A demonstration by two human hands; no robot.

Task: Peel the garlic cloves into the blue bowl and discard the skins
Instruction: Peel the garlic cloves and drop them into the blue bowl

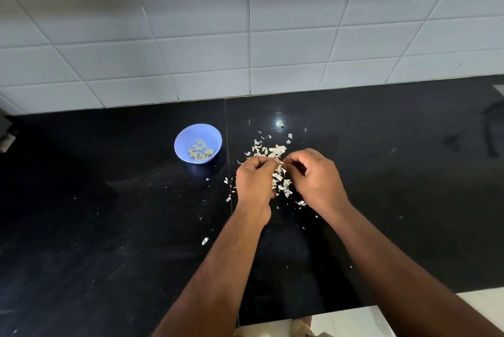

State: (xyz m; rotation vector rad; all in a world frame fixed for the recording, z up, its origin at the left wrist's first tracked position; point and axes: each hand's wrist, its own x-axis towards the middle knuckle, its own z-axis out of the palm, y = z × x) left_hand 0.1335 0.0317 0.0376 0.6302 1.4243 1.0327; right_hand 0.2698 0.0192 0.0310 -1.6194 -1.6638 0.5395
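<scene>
Both forearms are extended over the black countertop. A garlic clove, mostly hidden, is pinched between curled fingertips of left hand and right hand, above the skins scattered on the counter. Peeled cloves are held in the blue bowl, left of the hands, near the tiled wall
</scene>
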